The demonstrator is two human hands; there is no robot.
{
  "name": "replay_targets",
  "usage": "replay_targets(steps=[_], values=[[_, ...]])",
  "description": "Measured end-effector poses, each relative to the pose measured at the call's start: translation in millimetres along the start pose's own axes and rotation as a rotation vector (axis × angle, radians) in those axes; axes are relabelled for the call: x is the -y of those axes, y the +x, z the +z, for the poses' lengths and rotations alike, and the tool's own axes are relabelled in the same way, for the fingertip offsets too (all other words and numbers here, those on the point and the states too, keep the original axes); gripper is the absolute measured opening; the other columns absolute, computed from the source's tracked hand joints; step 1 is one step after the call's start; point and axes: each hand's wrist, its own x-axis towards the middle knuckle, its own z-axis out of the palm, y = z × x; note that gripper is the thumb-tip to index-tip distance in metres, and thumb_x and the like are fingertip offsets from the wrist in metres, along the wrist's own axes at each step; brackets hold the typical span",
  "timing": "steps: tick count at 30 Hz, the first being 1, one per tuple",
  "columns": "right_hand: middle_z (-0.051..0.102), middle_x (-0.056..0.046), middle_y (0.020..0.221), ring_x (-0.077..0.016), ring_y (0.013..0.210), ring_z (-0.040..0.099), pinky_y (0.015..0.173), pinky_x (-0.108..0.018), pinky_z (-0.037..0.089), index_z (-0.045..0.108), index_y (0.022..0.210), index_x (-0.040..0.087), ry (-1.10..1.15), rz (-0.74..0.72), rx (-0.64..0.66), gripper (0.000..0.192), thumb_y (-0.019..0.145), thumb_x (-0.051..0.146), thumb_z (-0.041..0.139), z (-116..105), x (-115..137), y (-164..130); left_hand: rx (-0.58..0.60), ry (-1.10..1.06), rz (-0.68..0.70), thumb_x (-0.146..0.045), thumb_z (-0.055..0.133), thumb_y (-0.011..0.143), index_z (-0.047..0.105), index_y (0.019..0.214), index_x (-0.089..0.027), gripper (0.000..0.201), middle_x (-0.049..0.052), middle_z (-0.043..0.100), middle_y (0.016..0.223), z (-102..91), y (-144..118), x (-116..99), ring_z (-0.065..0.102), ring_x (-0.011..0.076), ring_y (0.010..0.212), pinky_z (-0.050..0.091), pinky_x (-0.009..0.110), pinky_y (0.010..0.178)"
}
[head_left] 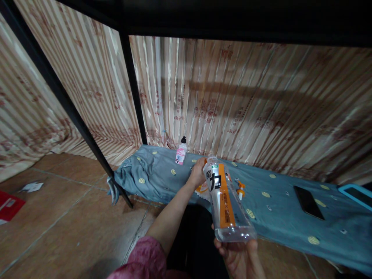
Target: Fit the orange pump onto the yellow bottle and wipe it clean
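A clear plastic bottle with an orange and silver label is tilted, its uncapped-looking neck pointing away from me. My right hand grips it around the base. Close beside the neck, my left hand is closed, and a small orange bit shows at its fingertips; the bottle hides what it holds. Under the left wrist lies an orange and white packet, partly covered. An orange and white pump-like top is just right of the bottle. Farther back stands a small clear bottle with a pink label and black cap.
A blue-grey cloth with yellow prints covers the low surface. On it lie a black phone and a light-blue-framed object. Black frame posts stand at left, before striped curtains. A red item lies on the tiled floor.
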Motion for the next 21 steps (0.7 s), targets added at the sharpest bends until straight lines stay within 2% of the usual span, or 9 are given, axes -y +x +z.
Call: replay_targets(steps=[11, 21], values=[[0.081, -0.009, 0.088, -0.0148, 0.058, 0.070, 0.053, -0.019, 0.055, 0.080, 0.077, 0.027, -0.021, -0.017, 0.007, 0.050, 0.052, 0.070, 0.083, 1.9, 1.4, -1.1, -0.022, -0.026, -0.014, -0.019, 0.062, 0.082, 0.058, 0.112, -0.016, 0.031, 0.011, 0.064, 0.111, 1.5, -0.2, 0.4, 0.062, 0.0258, 0.106, 0.052, 0.042, 0.095], [0.081, -0.009, 0.090, -0.0153, 0.059, 0.071, 0.054, -0.019, 0.056, 0.080, 0.079, 0.027, -0.023, -0.019, 0.026, 0.049, 0.056, 0.070, 0.082, 0.6, 1.5, -0.8, -0.002, -0.016, -0.025, -0.020, 0.062, 0.081, 0.057, 0.114, -0.016, 0.033, 0.010, 0.064, 0.111, 0.4, -0.4, 0.1, 0.061, 0.0251, 0.104, 0.052, 0.042, 0.093]])
